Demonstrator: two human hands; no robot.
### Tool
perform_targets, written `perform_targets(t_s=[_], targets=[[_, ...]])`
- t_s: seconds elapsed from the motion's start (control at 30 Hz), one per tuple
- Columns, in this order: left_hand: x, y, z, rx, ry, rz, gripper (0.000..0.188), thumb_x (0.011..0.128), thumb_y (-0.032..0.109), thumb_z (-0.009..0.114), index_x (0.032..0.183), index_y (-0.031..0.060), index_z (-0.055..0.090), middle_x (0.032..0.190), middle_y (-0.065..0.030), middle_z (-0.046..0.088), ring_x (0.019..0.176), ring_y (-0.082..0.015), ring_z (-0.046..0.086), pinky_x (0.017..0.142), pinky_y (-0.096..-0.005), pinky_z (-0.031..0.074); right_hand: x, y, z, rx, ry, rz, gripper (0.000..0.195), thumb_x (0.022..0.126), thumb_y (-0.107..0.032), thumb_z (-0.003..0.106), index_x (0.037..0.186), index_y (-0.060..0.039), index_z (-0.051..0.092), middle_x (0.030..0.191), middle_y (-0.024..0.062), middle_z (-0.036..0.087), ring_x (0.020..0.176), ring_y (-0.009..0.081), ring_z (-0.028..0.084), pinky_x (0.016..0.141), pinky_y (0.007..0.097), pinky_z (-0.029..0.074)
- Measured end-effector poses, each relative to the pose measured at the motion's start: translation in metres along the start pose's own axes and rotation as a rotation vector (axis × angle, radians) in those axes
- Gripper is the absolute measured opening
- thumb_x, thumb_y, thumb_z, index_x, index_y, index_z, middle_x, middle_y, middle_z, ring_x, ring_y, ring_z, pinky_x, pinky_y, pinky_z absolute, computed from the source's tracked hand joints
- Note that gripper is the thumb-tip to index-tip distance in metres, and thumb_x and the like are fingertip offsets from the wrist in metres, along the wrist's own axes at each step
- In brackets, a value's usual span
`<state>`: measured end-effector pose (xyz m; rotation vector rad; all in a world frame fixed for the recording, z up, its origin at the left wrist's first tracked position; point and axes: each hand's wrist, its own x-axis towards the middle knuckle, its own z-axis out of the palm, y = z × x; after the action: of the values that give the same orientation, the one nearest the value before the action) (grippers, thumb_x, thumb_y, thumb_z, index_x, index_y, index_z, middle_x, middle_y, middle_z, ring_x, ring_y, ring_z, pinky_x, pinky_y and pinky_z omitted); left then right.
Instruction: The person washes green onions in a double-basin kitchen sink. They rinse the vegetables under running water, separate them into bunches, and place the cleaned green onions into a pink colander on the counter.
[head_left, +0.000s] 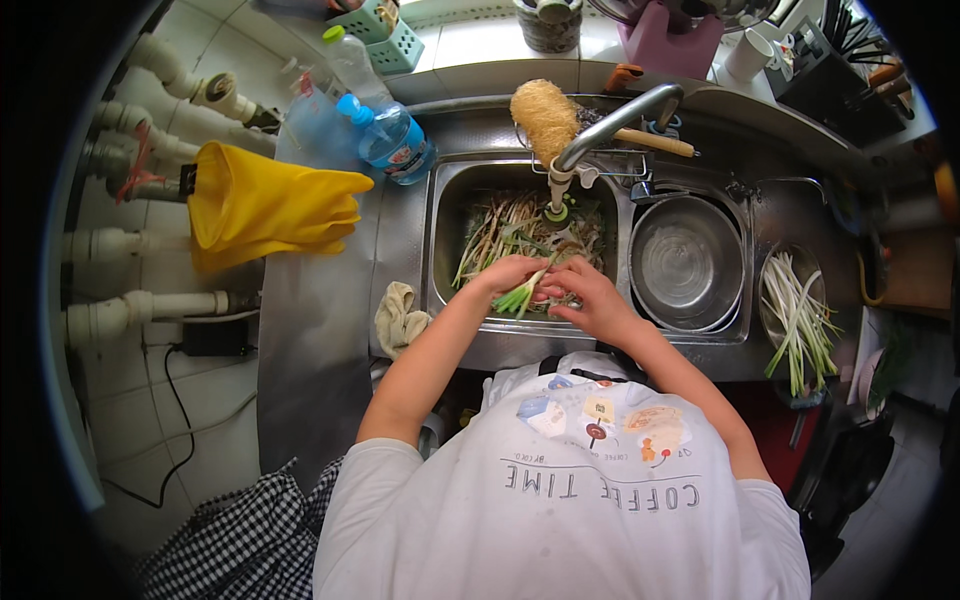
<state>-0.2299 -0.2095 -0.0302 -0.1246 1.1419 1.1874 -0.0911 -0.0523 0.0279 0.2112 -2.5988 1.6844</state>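
Observation:
Over the left sink basin (444, 247), my left hand (514, 274) holds a small bunch of green onions (514, 298), its green ends pointing down and toward me. My right hand (596, 296) meets it from the other side, fingertips on the pale stalks and thumb held apart. The exact grip is partly hidden by the fingers. Beneath and beyond my hands, a heap of green onions (487, 232) with brownish outer leaves fills the basin. The faucet (622, 124) arches over the heap, its spout end just beyond my hands.
A metal basin (686, 262) sits in the right sink bowl. White-stemmed green onions (799, 322) lie on a dish at the right. At the left are a cloth (401, 319), a blue-capped bottle (397, 142) and yellow rubber gloves (274, 202). A loofah (544, 116) rests behind the faucet.

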Motion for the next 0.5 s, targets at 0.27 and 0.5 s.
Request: perform_targets(t_s=[0.27,0.5], targets=[[-0.016,-0.020,0.030,0.088,0.063,0.306,0.034,0.095,0.030,0.049,0.099,-0.0010,0.061,0.079,-0.0065,0.064,0.064,-0.0115,0.061,0.052,-0.0226,0.047,0.007,-0.005,0.005,-0.154,0.089,-0.298,0.019,0.073,0.002,0.067,0.090,-0.0043,0.063,0.095,0.0109,0.061,0.085,0.0277,0.060,0.071,0.0315,0.049],[-0.057,-0.028,0.061,0.194,0.309,0.831,0.026,0.084,0.007,0.065,0.108,0.0002,0.058,0.084,-0.0040,0.066,0.072,-0.0096,0.063,0.061,-0.0221,0.050,0.008,0.002,0.000,-0.004,0.272,-0.058,0.011,0.075,0.000,0.067,0.086,-0.0002,0.064,0.084,0.0131,0.063,0.074,0.0256,0.062,0.066,0.0307,0.049]])
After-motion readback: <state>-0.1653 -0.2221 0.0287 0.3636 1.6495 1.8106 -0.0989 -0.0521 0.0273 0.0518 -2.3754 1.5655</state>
